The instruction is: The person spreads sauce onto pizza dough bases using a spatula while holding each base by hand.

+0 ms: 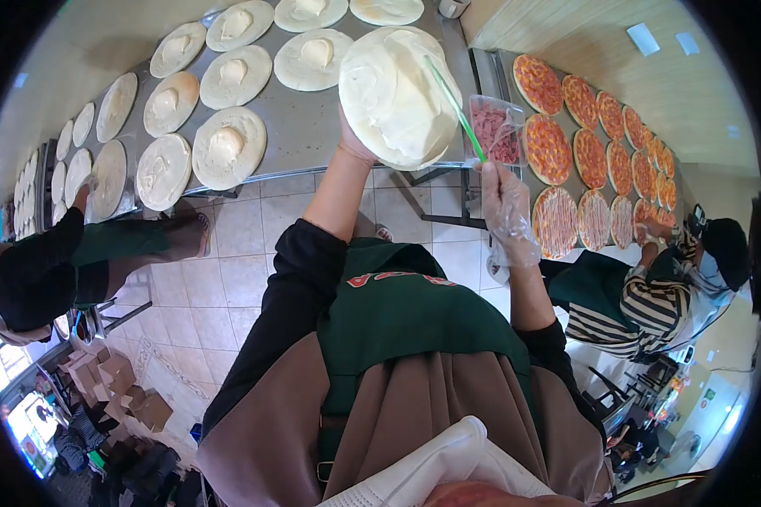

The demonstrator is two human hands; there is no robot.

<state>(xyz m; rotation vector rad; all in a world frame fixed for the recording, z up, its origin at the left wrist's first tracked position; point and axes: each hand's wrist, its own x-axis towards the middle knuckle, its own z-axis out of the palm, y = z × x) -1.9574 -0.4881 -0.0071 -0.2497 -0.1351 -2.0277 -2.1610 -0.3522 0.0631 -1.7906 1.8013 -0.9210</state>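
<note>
Tbh, with the left hand propping the creamy round over the near edge of the counter and the gloved right hand pinching the green spreader, I'd use light, near-flat strokes toward the rim.

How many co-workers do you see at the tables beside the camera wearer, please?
2: a black-sleeved co-worker at the left, hand at a pale base, and a striped-sleeved co-worker at the right, by the topped pizzas. Others may be hidden.
</note>
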